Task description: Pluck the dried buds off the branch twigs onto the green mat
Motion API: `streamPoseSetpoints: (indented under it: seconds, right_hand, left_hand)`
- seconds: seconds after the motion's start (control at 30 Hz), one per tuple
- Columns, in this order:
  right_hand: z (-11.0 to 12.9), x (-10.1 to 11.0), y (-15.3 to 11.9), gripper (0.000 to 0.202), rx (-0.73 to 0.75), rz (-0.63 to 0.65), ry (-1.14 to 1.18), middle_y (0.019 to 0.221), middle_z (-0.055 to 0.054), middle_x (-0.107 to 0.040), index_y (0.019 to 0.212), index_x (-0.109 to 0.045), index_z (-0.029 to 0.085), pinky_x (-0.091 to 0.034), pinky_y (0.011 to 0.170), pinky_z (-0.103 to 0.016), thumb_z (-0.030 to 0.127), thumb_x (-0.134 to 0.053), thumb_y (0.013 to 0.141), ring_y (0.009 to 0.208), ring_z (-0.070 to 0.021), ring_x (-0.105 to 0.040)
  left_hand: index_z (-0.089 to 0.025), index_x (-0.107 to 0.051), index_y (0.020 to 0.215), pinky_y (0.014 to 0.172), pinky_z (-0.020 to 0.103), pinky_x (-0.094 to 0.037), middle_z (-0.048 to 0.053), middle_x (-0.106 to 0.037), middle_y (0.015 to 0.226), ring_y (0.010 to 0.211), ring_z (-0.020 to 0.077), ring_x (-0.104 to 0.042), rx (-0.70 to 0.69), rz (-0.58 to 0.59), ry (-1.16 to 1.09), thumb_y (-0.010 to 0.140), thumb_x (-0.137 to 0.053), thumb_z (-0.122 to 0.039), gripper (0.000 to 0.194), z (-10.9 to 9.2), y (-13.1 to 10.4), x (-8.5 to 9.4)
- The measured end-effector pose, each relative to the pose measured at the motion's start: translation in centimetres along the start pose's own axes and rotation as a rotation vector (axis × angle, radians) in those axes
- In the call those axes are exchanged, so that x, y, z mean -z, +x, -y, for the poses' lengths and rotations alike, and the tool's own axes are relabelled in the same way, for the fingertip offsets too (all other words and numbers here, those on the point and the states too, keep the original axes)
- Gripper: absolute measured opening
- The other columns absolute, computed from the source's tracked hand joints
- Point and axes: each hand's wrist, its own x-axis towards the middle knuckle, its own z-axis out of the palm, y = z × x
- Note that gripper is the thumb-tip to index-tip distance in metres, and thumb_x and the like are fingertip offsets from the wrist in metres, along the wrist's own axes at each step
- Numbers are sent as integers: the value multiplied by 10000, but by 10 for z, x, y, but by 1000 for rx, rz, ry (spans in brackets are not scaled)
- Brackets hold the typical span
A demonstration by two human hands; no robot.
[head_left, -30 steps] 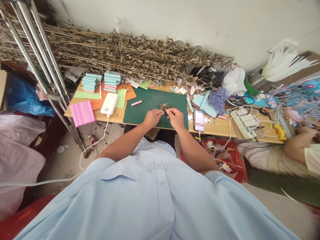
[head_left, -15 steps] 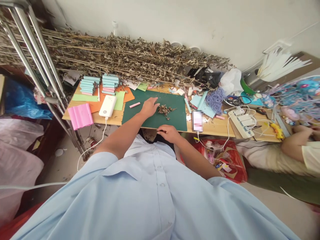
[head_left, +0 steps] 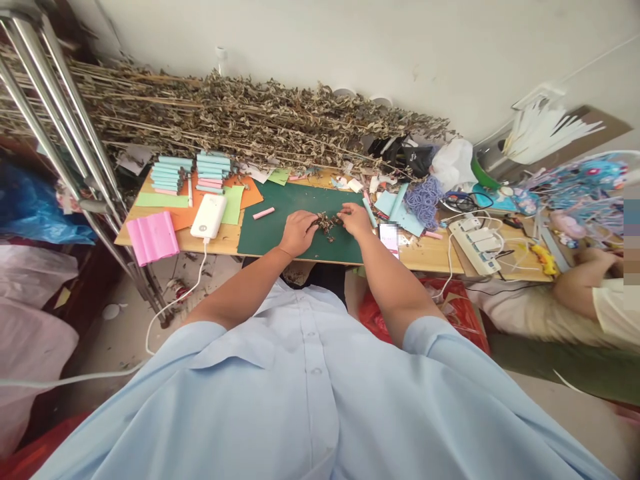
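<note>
On the dark green mat (head_left: pixel 260 240) lies a small heap of dried leaves (head_left: pixel 327 227). My left hand (head_left: pixel 299 233) is at the heap's left side, its bent fingers closed on the leaf edge. From the right, my right hand (head_left: pixel 355 220) pinches leaves at the other side with its fingertips. What exactly lies under the fingertips is partly hidden. A short pink paper roll (head_left: pixel 264 213) rests on the mat, left of my left hand.
Blue rolls (head_left: pixel 173 175) are stacked at the back left, near a white power bank (head_left: pixel 209 217) and pink paper (head_left: pixel 152 237). Dried plant stalks (head_left: pixel 240 120) line the wall. A phone (head_left: pixel 389 239), purple cord (head_left: pixel 424 202) and power strip (head_left: pixel 477 243) stand right. Another person's arm (head_left: pixel 583 283) is far right.
My right hand has risen from the table's front edge to the leaf heap's right side. My left hand has drawn back toward me, its fingers now at the heap's left.
</note>
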Motion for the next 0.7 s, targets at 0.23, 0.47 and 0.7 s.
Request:
streamPoseSetpoints:
  seconds: [0.23, 0.47, 0.7]
  right_hand:
    - [13, -1, -1, 379, 38, -33, 27, 931, -48, -773, 1134, -758, 151, -584, 888, -407, 232, -723, 765, 787, -190, -688]
    - [47, 5, -27, 475, 273, -105, 30, 1036, -45, -782, 1297, -737, 195, -565, 823, -348, 356, -678, 854, 707, -159, -609]
    - [67, -7, -40, 441, 347, -109, 46, 1037, -52, -793, 1279, -743, 216, -571, 882, -362, 372, -677, 872, 787, -185, -667]
  left_hand:
    - [-201, -736, 1243, 1181, 487, -447, 135, -741, 1310, 1290, 285, -638, 32, -35, -10, 1017, -582, -330, 302, 2, -1, 1]
    - [-192, -697, 1342, 1185, 478, -453, 149, -715, 1377, 1336, 303, -619, 58, -130, -31, 1008, -645, -349, 373, -6, 28, 5]
    - [-206, -794, 1162, 1100, 464, -490, 111, -791, 1183, 1203, 313, -683, 42, 33, -56, 918, -724, -211, 254, -19, 74, 12]
